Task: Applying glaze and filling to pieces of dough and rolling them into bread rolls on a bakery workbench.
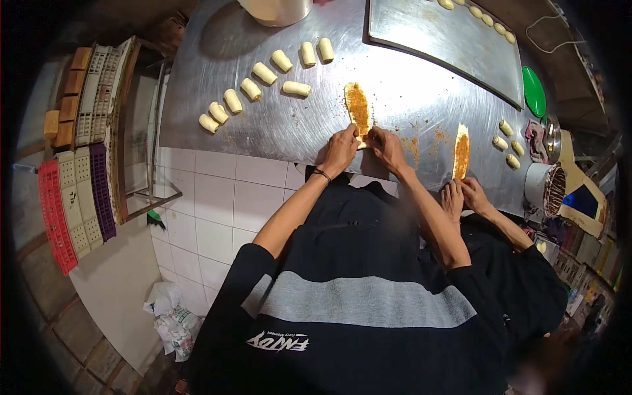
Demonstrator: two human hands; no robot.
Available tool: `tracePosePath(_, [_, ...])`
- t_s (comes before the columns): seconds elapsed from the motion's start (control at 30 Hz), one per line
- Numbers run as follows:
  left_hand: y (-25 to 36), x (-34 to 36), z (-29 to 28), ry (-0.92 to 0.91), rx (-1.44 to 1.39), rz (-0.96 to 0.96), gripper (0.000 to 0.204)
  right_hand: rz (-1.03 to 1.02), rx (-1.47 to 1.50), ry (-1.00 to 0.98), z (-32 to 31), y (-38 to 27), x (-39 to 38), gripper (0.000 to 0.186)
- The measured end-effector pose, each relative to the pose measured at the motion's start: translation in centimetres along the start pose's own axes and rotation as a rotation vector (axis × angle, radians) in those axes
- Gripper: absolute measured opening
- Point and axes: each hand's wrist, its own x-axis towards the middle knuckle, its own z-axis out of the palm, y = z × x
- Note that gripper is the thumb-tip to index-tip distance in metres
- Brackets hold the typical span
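Note:
A flat strip of dough point(357, 105) spread with brown crumbly filling lies lengthwise on the metal table, pointing away from me. At its near end my left hand point(341, 150) has its fingers closed on the dough's left edge. My right hand point(387, 149) pinches the same end from the right, fingertips curled in. The near end looks slightly folded between the hands, though the fingers partly cover it. Beyond them, several finished dough rolls point(264, 74) stand in a curved row at the far left, and a single roll point(296, 88) lies closer to the strip.
To my right, a co-worker's hands point(453, 199) touch another filled dough strip point(462, 148). Several small rolls point(500, 142) sit past it. A large metal tray point(441, 39) lies at the far right, a container point(280, 10) at the far edge, a white tub point(538, 181) at right. Filling crumbs dot the tabletop point(217, 72).

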Motion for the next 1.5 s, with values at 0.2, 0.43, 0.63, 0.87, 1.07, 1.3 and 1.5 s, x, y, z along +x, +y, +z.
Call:
tracePosePath(0.2, [0.1,-1.4,-1.3,-0.016,0.200,0.369,0.022,-0.222,-0.162,0.111,-0.4,-0.9,-1.1,0.020])
tracePosePath(0.43, [0.4,3.8,-1.2,0.187,0.052,0.084,0.024,-0.037,-0.150,0.175,-1.5,-1.3,4.9,0.017])
tracePosePath(0.63, [0.3,1.9,-1.7,-0.065,0.045,0.184,0.023,-0.053,0.036,0.140,-1.0,-1.3,2.4,0.014])
tracePosePath(0.87, [0.9,7.4,-2.4,0.211,0.027,0.076,0.025,0.061,-0.005,0.202,-2.0,-1.0,7.0,0.018])
tracePosePath(1.07, [0.4,8.3,-2.1,0.160,0.060,0.077,0.027,0.326,0.372,0.085,-2.6,-1.6,8.4,0.024])
tracePosePath(1.3, [0.8,12.6,-3.6,0.250,-0.034,0.057,0.032,0.061,0.083,0.187,-4.8,-1.9,13.7,0.032])
tracePosePath(1.5, [0.0,10.2,-3.1,0.153,-0.152,-0.098,0.032,0.101,0.180,0.234,-1.8,-1.2,11.1,0.034])
